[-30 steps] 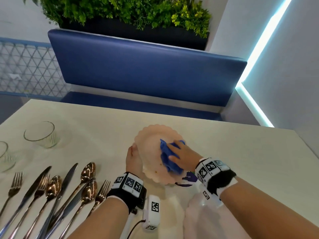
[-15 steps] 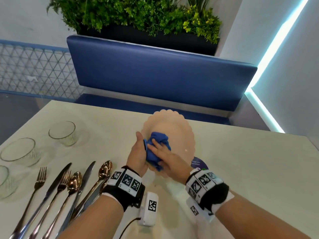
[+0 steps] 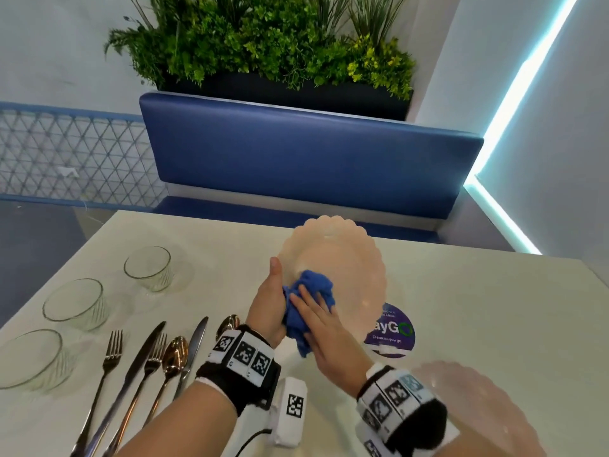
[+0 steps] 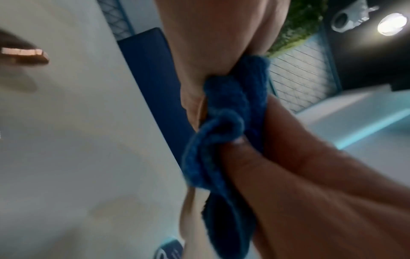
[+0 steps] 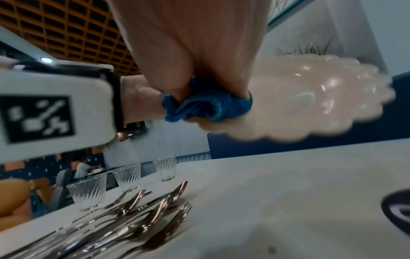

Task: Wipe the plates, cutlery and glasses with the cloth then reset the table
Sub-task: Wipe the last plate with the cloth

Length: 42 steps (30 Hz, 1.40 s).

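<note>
scalloped glossy pink plate [image 3: 342, 258] gripped by left hand [image 3: 268, 306], right hand [image 3: 318, 324] pinching fuzzy blue cloth [image 3: 311, 288].

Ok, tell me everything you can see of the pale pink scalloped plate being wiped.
The pale pink scalloped plate is glossy, looks like glass or plastic, and has a wavy rim. It is lifted off the white table and tilted. The left hand holds its near-left edge; the right hand presses a bunched blue cloth against its face.
</note>
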Tool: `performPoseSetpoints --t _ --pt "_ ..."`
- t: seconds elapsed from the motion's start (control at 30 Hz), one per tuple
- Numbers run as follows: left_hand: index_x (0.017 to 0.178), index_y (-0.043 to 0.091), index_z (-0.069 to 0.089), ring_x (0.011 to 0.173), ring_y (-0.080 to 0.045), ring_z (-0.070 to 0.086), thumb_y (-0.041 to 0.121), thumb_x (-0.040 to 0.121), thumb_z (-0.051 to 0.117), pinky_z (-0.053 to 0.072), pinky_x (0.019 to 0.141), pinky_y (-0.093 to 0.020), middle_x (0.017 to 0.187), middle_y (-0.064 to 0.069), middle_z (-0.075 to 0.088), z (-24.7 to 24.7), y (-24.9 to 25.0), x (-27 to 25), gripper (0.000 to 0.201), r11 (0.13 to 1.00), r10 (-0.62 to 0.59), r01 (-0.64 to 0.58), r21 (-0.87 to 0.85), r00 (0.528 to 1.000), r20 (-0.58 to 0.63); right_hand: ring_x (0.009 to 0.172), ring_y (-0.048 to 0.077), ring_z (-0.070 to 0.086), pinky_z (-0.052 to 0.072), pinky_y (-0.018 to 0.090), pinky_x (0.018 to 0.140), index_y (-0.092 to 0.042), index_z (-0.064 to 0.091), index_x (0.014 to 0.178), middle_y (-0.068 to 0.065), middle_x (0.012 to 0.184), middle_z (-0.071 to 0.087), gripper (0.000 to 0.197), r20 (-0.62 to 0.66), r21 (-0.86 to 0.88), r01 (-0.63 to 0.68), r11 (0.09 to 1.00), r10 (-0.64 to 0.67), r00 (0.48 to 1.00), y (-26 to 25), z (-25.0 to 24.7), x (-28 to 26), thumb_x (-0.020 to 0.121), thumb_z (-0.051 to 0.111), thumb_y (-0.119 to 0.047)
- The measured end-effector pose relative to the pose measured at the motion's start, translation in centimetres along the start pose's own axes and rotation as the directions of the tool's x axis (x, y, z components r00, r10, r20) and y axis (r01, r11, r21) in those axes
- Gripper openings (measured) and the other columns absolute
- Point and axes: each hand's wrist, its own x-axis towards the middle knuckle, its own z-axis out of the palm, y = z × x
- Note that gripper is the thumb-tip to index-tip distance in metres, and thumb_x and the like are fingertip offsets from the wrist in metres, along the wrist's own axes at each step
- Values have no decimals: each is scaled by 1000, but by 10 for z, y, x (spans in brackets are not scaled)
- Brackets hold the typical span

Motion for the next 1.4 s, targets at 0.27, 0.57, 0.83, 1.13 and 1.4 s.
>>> performPoseSetpoints --t 0.27,0.57,0.83,1.13,1.4 --pt "108 21 68 98 -15 68 43 96 35 53 83 -29 105 -2 72 2 10 -39 41 904 380 -389 176 921 84 138 24 32 37 40 105 -11 31 144 9 153 27 56 -272 -282 -234 930 157 950 23 -54 39 90 32 -25" --pt "106 12 61 79 -21 59 48 96 36 46 66 -27 90 -6 63 30 -9 -33 45 980 189 -176 90 970 -156 100 35 58 44 38 86 1 58 113 21 112 61 46 -157 -22 -345 938 337 928 6 -7 -64 72 46 -17" --pt "109 9 60 89 -24 68 58 95 23 51 75 -33 100 -13 71 70 -104 -12 62 984 -176 177 -1 979 101 96 23 60 34 -1 74 -7 51 125 2 111 59 39 -354 254 -412 875 481 802 -8 -75 -131 90 45 -23" --pt "100 25 63 109 -28 60 31 97 44 45 101 -43 118 -11 66 120 -169 -34 21 811 -143 -15 585 964 223 66 21 60 43 27 56 -20 41 107 8 88 64 15 -523 386 -471 793 608 597 42 -116 -184 94 48 -15" --pt "119 11 57 97 -24 56 22 89 56 41 83 -26 113 -11 63 148 -178 -37 32 584 19 -138 800 988 156 62 13 54 40 11 50 -11 38 102 -3 72 53 20 -486 469 -525 710 704 518 75 -107 -198 90 55 -15"
